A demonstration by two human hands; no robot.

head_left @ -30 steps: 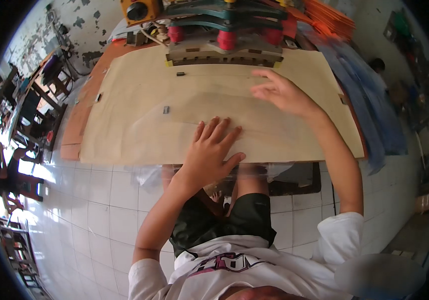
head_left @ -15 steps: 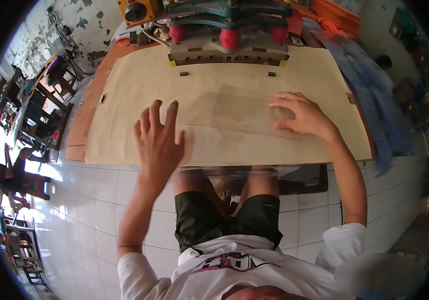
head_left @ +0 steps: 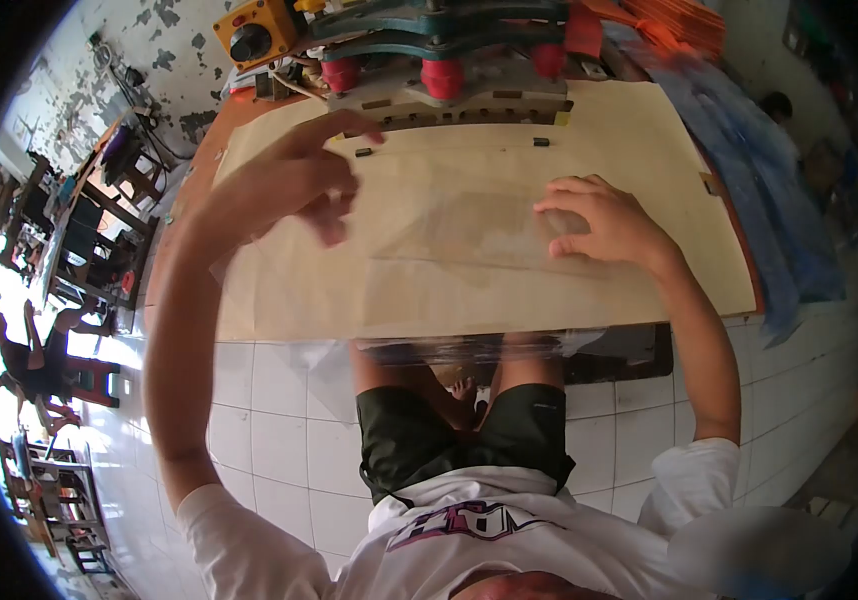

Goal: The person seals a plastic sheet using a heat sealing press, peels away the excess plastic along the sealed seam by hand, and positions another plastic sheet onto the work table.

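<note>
Thin clear plastic sheets lie on the cream board in front of me, and some plastic hangs over its near edge. My left hand is raised over the board's left half, blurred, with its fingers spread apart; I see nothing held in it. Over the right part of the plastic, my right hand has curved fingers and a gap between thumb and forefinger. Nothing shows in that gap. Whether the right fingertips touch the plastic is unclear.
A press-like machine with red cylinders and a long toothed bar stands at the board's far edge. A yellow control box is at its left. Blue plastic drapes on the right, below an orange stack. People sit far left.
My left hand has moved left and away from me, turning so its fingers point right. More plastic now shows at the left and over the near edge. My right hand stays almost in place.
</note>
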